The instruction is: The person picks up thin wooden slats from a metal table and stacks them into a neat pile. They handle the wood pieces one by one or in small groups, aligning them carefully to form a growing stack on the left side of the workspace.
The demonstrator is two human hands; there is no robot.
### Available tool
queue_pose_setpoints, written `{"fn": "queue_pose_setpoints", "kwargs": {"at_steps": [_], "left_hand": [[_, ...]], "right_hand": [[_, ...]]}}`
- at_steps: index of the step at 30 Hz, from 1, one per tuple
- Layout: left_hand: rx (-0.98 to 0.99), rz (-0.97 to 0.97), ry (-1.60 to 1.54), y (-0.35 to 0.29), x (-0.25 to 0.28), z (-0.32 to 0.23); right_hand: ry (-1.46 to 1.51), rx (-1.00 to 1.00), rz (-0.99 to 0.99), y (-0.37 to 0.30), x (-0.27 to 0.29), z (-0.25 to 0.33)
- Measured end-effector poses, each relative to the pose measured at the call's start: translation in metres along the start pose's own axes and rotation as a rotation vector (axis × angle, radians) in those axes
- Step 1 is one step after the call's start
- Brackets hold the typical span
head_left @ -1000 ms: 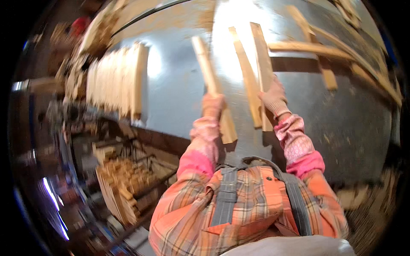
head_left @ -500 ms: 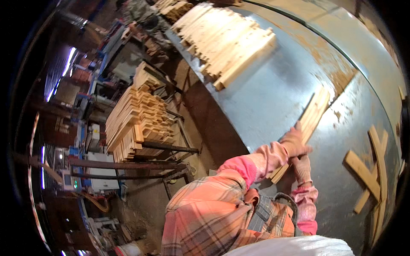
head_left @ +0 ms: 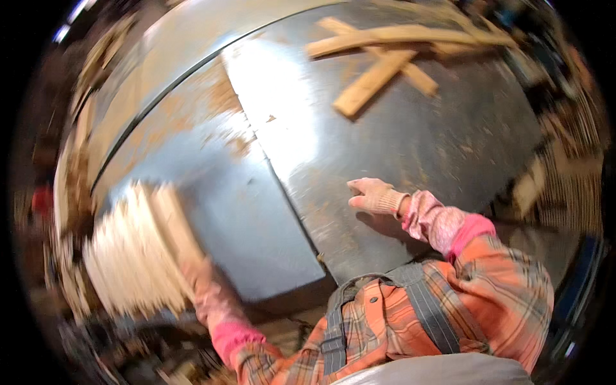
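My left hand (head_left: 197,273), in a pale pink glove, is blurred by motion at the near end of a wooden board (head_left: 172,221) and appears closed round it. That board lies along the right side of a row of pale wooden strips (head_left: 131,253), packed side by side at the left of the metal table. My right hand (head_left: 375,196), gloved alike, is held over the middle of the table with nothing in it. Its fingers point left, partly bent, with the thumb apart.
The grey metal table (head_left: 410,147) has a seam across it and sawdust patches near the far side. Several loose wooden pieces (head_left: 375,83) lie crossed at the far right. Stacked wood (head_left: 571,179) stands beyond the right edge, blurred.
My view has swung round to the right. My hands, together on wooden strips before, are now apart: the left is at the row of strips, the right is off the wood.
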State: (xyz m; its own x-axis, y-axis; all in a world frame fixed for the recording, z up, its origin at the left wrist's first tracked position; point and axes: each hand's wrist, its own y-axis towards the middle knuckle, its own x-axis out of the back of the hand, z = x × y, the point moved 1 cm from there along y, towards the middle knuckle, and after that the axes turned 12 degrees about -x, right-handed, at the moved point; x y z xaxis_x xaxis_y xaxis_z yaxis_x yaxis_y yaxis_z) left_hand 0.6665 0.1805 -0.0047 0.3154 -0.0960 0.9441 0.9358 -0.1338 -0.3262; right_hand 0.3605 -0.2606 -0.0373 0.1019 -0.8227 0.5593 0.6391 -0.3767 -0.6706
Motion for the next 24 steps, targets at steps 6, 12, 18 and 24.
{"fn": "queue_pose_setpoints", "kwargs": {"at_steps": [6,12,18,24], "left_hand": [[-0.128,-0.029,0.212,0.069,-0.004,-0.02],[-0.69,-0.35,-0.397,0.068,0.029,-0.269],[-0.842,-0.234,-1.049,0.001,0.092,-0.533],[-1.159,0.134,-1.308,-0.037,0.127,-0.806]], "right_hand": [[0.389,-0.112,-0.063,-0.022,0.004,-0.076],[0.05,-0.049,-0.293,0.002,0.112,-0.072],[0.445,-0.184,-0.614,0.037,0.299,-0.193],[1.589,-0.273,-0.615,0.1,0.429,-0.337]]}}
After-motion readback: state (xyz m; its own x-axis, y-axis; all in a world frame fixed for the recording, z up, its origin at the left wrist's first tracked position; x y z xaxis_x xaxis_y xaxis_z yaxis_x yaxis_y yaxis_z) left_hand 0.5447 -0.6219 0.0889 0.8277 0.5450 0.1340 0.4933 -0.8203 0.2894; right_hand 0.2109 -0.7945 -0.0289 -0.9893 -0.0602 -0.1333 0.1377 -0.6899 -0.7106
